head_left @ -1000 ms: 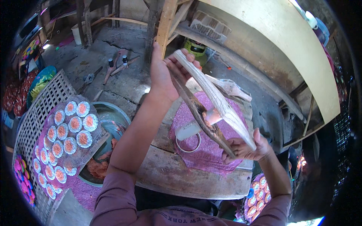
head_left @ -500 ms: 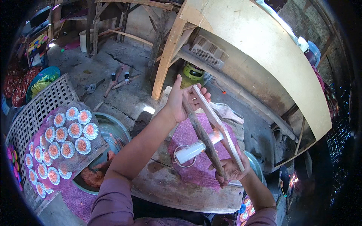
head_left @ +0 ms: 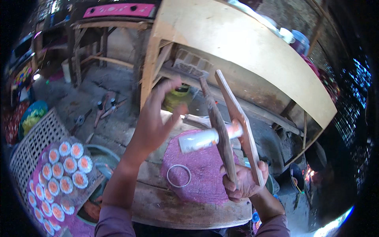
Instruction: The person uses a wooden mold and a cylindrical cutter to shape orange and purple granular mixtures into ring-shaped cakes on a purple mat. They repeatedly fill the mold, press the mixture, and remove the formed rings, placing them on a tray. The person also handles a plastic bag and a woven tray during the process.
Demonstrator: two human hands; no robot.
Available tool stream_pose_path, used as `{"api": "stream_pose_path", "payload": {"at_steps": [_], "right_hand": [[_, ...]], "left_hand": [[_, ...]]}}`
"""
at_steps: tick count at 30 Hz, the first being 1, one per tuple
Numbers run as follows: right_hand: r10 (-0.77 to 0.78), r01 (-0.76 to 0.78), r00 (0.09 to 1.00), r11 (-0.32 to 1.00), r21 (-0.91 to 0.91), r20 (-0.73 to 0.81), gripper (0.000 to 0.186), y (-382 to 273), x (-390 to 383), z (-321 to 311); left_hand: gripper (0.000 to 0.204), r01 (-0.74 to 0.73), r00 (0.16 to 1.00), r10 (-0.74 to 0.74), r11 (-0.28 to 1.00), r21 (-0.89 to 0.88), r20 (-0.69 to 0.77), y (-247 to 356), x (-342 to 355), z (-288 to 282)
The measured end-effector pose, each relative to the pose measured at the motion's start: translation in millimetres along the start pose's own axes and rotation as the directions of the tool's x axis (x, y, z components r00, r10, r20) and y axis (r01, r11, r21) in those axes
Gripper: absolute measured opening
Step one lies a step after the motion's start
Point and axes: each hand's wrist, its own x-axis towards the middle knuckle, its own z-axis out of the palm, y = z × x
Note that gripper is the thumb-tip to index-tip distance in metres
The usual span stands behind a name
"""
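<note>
My right hand (head_left: 246, 182) is closed around the lower ends of a wooden-handled press, holding it up over the bench. The press has a dark rough stick (head_left: 219, 124) and a paler bar (head_left: 246, 136), with a white tube (head_left: 197, 141) running crosswise through them. Orange material shows on the tube near the pale bar. Off the press, my left hand (head_left: 152, 124) is raised with fingers apart, slightly blurred and holding nothing. Below lies a purple cloth (head_left: 209, 177) with a thin white ring (head_left: 190, 174) on it.
A wooden bench (head_left: 166, 203) carries the cloth. On the left, several round white-and-orange pieces (head_left: 57, 170) sit on a purple-covered board by a woven rack (head_left: 29, 138) and green basin (head_left: 112, 154). Behind stands a pale tabletop (head_left: 237, 43), a green gas cylinder (head_left: 173, 100) beneath.
My left hand has let go of the press's upper ends and moved left. The press stays in my right hand, and its tube has shifted up from the ring. The head view has turned.
</note>
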Motion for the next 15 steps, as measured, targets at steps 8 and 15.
{"api": "stream_pose_path", "payload": {"at_steps": [8, 15], "right_hand": [[-0.286, 0.258, 0.957, 0.918, -0.302, -0.053, 0.057, 47.0, 36.6, 22.5], [-0.672, -0.148, 0.638, -0.586, -0.797, 0.376, 0.072, 15.1, -54.8, 21.6]], "left_hand": [[0.046, -0.180, 0.935, -0.022, 0.830, 0.528, 0.353, 6.8, -32.3, 74.1], [0.042, -0.037, 0.864, 0.205, 0.937, -0.348, 0.460, 34.6, -21.7, 165.2]]}}
